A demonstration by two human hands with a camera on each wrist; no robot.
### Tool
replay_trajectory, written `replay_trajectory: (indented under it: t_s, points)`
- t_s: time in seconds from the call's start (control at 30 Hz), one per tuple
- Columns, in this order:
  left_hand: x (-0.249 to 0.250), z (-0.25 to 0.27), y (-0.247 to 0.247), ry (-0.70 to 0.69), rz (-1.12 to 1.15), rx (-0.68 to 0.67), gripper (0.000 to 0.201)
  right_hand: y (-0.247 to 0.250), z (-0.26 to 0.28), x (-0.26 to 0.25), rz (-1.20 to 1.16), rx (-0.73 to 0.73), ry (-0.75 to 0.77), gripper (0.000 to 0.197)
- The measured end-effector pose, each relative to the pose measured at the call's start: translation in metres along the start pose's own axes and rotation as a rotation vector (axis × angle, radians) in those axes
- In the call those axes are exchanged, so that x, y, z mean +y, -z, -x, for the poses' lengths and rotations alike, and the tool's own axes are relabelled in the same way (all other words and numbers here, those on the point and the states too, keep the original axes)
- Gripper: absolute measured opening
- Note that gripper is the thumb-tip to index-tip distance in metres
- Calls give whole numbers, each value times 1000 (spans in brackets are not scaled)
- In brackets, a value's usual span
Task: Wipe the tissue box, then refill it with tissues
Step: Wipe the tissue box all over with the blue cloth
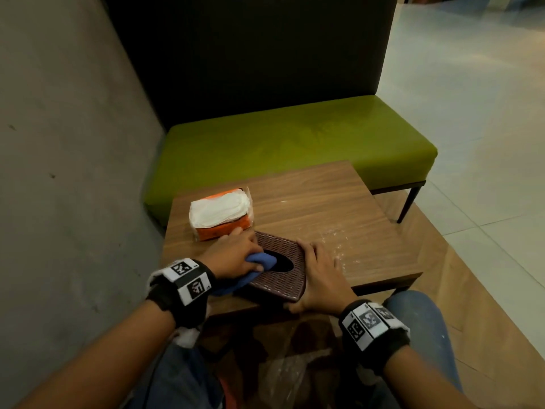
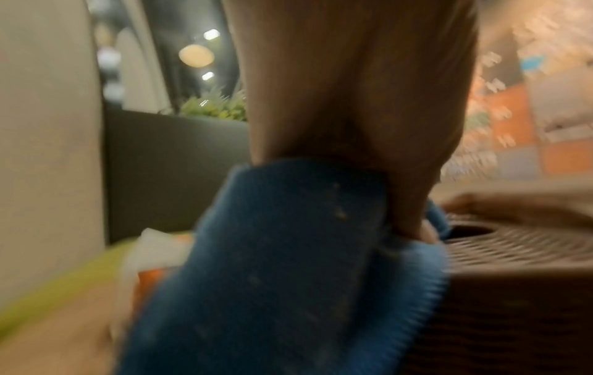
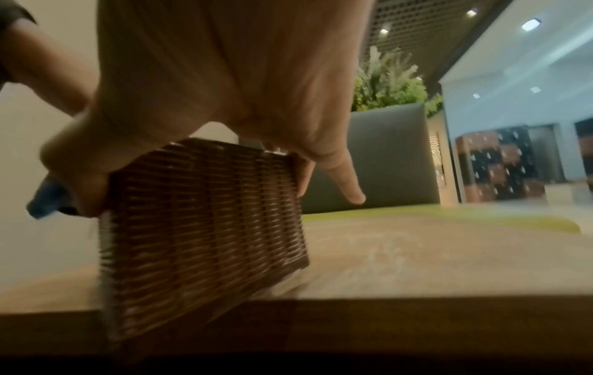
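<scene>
A dark brown woven tissue box (image 1: 283,261) (image 3: 199,223) (image 2: 513,253) with an oval slot in its top sits near the front edge of the wooden table (image 1: 339,208). My left hand (image 1: 236,252) grips a blue cloth (image 1: 262,259) (image 2: 289,266) and presses it on the box's top beside the slot. My right hand (image 1: 318,270) (image 3: 224,114) holds the box by its right side, thumb at the near corner and fingers along the far edge. An orange pack of white tissues (image 1: 221,214) lies open just behind the box.
A green padded bench (image 1: 295,143) with a dark backrest stands behind the table, and a grey wall (image 1: 59,143) runs along the left. White dust or crumbs (image 1: 333,234) speckle the table right of the box. Crumpled plastic (image 1: 283,373) lies below the table by my knees.
</scene>
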State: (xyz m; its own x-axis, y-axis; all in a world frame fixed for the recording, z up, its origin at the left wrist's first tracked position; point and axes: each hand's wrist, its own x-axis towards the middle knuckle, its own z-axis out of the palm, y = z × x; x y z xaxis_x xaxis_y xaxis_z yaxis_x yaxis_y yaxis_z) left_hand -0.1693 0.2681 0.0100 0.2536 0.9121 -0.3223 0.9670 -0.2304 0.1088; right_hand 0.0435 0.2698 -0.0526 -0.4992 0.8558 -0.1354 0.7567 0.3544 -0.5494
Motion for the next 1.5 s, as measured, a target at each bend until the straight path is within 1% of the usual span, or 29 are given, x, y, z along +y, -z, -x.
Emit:
replay_trajectory:
  t_s: [0.1,0.2,0.27,0.33,0.37,0.43,0.5,0.57,0.6,0.7,0.77,0.8,0.83,0.87,0.93,0.97,1.0,1.07,1.13,1.2,1.23,1.27,1.3,1.33,1.37,1.4,1.43,1.47,1.5]
  points:
    - [31,-5,-12,39,83,66,28,-17,10,-10,-36,134,-101,129]
    - [59,-14,-23,130,141,186,29,-34,13,-26,-136,328,-272,132]
    - [69,-17,-26,161,194,261,27,-41,12,-38,-196,376,-374,136]
    - [69,-17,-26,133,235,267,27,-42,11,-41,-203,361,-413,137]
    - [63,-16,-25,102,252,240,27,-41,11,-38,-188,346,-390,136]
    - [46,-11,-21,3,249,158,26,-34,13,-28,-97,286,-271,132]
    - [27,-6,-13,-105,155,97,25,-24,10,-17,27,178,-140,129]
    - [13,-2,-2,-187,31,59,24,-12,5,-6,74,61,-36,127]
    - [7,0,3,-204,-29,38,23,-5,1,-1,68,5,9,127]
    - [-7,7,12,-167,-146,-55,27,17,-15,6,81,-178,116,127]
    - [-9,12,9,-153,-133,-62,27,27,-31,12,126,-296,149,127]
    - [-7,15,6,-149,-116,-38,27,29,-38,15,122,-319,142,123]
    - [-3,17,2,-131,-91,-8,26,31,-44,19,82,-296,112,117]
    - [2,19,-4,-96,-44,25,26,30,-47,22,13,-228,60,108]
    - [12,21,-19,19,94,95,27,24,-41,23,-158,-22,-91,91]
    - [18,21,-29,82,158,128,27,18,-33,20,-243,60,-156,89]
    - [25,20,-39,139,203,169,28,11,-22,16,-319,102,-185,93]
    - [37,16,-57,275,301,274,27,-10,3,5,-401,77,-131,110]
    - [41,10,-67,439,469,368,28,-30,21,-7,-371,-5,-37,128]
    - [36,3,-73,537,537,383,41,-48,25,-14,-343,-64,9,133]
    - [34,-1,-73,539,530,369,53,-53,23,-17,-359,-55,14,131]
    - [33,-4,-75,528,533,350,60,-56,21,-19,-395,-4,11,128]
    - [34,-5,-74,499,530,351,58,-56,18,-21,-430,65,13,125]
    - [35,-5,-74,464,522,343,47,-54,15,-20,-451,119,22,123]
    - [35,-3,-71,409,520,329,35,-51,11,-19,-443,137,38,123]
    - [32,-2,-69,329,535,313,29,-46,9,-17,-404,119,50,123]
    - [27,0,-63,245,559,271,28,-41,8,-15,-345,82,51,125]
    - [19,1,-54,149,560,222,31,-37,7,-12,-275,43,47,130]
    - [14,2,-42,67,512,129,37,-33,6,-9,-200,10,46,134]
